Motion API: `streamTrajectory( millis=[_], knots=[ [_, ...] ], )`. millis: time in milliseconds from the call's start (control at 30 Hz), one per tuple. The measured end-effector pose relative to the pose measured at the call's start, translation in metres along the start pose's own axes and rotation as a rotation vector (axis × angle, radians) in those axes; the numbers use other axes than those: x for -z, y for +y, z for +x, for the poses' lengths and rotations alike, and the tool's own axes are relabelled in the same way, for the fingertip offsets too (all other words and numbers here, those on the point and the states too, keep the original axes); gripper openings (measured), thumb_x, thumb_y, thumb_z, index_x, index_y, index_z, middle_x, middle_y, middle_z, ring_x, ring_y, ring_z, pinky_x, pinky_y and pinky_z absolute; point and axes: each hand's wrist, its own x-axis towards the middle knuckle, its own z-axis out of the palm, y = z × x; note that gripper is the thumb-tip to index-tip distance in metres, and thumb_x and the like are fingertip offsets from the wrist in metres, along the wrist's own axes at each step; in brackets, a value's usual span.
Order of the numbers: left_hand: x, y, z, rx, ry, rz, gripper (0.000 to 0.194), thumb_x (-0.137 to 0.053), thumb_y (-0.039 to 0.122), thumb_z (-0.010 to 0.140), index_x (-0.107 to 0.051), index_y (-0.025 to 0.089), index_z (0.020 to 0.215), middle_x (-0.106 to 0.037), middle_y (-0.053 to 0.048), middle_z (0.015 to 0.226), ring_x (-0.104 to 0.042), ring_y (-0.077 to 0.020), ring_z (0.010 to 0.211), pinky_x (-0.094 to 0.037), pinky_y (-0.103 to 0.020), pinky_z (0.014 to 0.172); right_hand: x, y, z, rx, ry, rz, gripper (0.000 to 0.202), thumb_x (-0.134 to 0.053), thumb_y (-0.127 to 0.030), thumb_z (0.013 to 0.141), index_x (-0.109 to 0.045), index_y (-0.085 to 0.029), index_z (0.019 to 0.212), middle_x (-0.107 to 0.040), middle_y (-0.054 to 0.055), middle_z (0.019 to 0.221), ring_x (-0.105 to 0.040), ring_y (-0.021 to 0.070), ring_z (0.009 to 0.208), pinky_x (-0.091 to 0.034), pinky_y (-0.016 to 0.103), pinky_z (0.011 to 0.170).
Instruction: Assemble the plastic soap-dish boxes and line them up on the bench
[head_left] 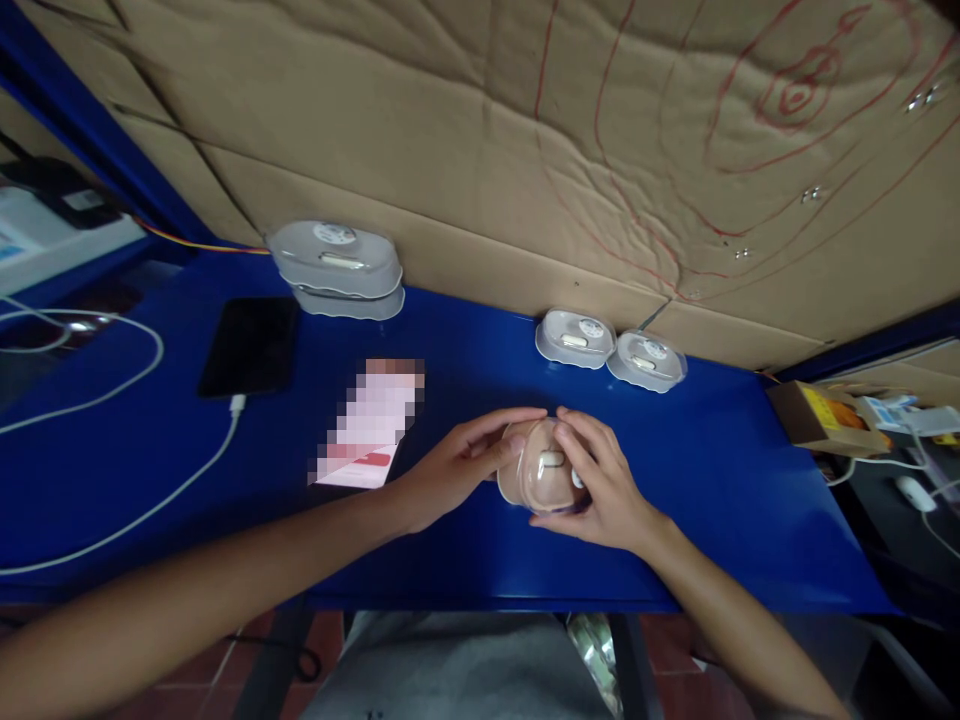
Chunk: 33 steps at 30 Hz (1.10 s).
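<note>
A clear, rounded plastic case (534, 482) with a cream oblong tab (551, 459) is held in the fingers of the left hand (472, 455) and right hand (606, 482), over the glossy blue counter (457, 550). The tab runs nine-to-three; the case's long axis, partly covered, I cannot tell.

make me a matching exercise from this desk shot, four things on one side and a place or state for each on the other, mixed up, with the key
Column 1
1. Clear container
2. Dark-screened device
3. Cardboard panel
4. Small box

Column 2
A. Marked with red lines
B. At the right end of the blue table
C. Between the left hand and right hand
D. White cable at its near edge

Right pairs: 1-C, 2-D, 3-A, 4-B
</note>
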Motion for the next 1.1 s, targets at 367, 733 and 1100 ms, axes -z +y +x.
streamTrajectory(
  millis=[367,733,1100],
  knots=[
    [-0.001,0.005,0.000,-0.043,-0.006,0.065,0.042,-0.069,0.051,0.102,-0.071,0.031,0.139,-0.069,-0.006,0.151,-0.059,-0.0309,0.144,-0.042,-0.047,0.122,-0.002,0.009,-0.003,0.019,-0.014,0.018,0.122,-0.082,-0.067,0.083,-0.009,-0.033,0.174,-0.046,0.020,0.162,-0.051,0.0441,0.147,-0.051,0.065,0.111],
    [-0.001,0.003,0.000,-0.027,-0.018,0.055,0.041,-0.070,0.050,0.102,-0.071,0.032,0.139,-0.070,-0.006,0.149,-0.061,-0.0300,0.142,-0.045,-0.046,0.119,-0.002,0.011,-0.003,0.008,-0.039,0.055,0.119,-0.078,-0.074,0.082,-0.012,-0.035,0.173,-0.050,0.017,0.158,-0.053,0.0429,0.146,-0.050,0.064,0.112],
    [0.000,0.000,-0.001,0.088,-0.094,-0.127,0.064,-0.082,0.051,0.092,-0.060,0.032,0.149,-0.056,-0.011,0.162,-0.053,-0.0358,0.149,-0.046,-0.048,0.117,0.006,0.002,0.003,-0.152,-0.125,0.221,0.101,-0.047,-0.084,0.096,-0.014,-0.029,0.174,-0.046,0.016,0.164,-0.052,0.0383,0.147,-0.052,0.056,0.117]
  ],
)
